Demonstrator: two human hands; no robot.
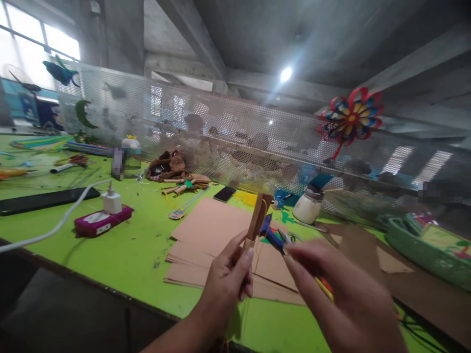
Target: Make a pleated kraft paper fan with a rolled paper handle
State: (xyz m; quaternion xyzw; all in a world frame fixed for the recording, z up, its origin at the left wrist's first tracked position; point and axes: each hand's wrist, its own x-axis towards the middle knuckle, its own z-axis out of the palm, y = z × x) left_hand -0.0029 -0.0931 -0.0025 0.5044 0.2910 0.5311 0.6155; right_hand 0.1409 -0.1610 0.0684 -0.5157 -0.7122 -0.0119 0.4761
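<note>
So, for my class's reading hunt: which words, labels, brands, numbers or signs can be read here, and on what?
None can be read.
Purple power strip: any marks are too small and blurred.
Colourful items in the green basket: too blurred to tell.

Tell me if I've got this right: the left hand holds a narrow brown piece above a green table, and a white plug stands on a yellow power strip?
Not quite: the power strip is purple, not yellow, as the head view shows. The left hand does hold a narrow brown piece above a green table, and a white plug stands on the strip.
</note>
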